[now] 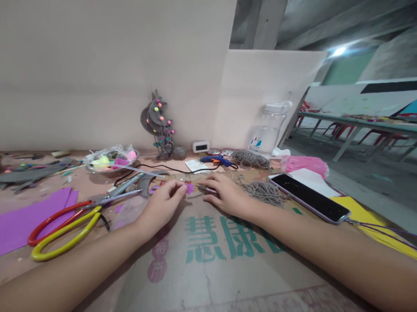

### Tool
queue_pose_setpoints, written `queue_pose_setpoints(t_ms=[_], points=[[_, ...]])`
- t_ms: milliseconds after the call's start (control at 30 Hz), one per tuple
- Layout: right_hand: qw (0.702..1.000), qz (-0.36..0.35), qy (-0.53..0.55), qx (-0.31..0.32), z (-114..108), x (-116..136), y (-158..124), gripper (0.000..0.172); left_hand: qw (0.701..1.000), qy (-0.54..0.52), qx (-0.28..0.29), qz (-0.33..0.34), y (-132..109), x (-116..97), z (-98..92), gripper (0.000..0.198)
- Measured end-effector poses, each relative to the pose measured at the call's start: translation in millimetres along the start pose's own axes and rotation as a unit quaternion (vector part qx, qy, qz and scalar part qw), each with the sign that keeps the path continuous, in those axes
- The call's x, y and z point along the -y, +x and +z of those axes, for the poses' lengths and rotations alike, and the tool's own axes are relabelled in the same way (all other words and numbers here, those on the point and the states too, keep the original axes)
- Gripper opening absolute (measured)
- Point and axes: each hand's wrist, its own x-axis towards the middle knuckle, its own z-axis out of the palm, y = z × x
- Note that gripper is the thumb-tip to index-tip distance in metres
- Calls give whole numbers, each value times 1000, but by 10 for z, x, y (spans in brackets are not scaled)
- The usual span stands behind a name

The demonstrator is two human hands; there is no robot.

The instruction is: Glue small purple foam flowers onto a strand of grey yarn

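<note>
Near the middle of the cardboard, my left hand (168, 197) is closed, its thumb and forefinger pinched at the edge of a small purple piece (189, 188) that looks like foam or paper. Facing it, my right hand (228, 194) has its fingers bent over a slim pointed metal tool (206, 189), perhaps tweezers; the palm side of the grip is hidden. Grey yarn (262, 191) lies loose beside my right hand. Left of my left wrist rest large scissors (92, 206) with one red and one yellow handle loop.
A phone (310, 198) lies at the right on yellow paper (358, 213). Behind my hands are a blue glue gun (216, 161), a small digital clock (201, 146), a water bottle (268, 132) and a grey moon-shaped ornament (156, 119). Purple sheets (26, 216) lie left.
</note>
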Motion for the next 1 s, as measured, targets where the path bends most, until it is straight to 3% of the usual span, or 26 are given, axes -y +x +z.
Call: queue_pose_setpoints(t_ms=[133,433,567,667,833,1000], points=[[1000,1,7,4,69,13,5,6,1000,-24,12,-5,4,27,17,22],[1000,-22,17,-1,-72,229,-77,10,997,-40,14,-61,7,5,6,21],[997,-65,47,-10,-86,292,-126,19,998,-37,17,-49,15,26,-4,26],[995,-51,80,-42,-87,297,-139,30,998,-27,23,-44,4,6,-1,28],[991,9,112,-76,-79,305,-104,19,998,20,56,3,-75,-98,18,23],[994,-21,85,-68,-78,350,-112,10,994,46,80,52,-120,-118,23,20]])
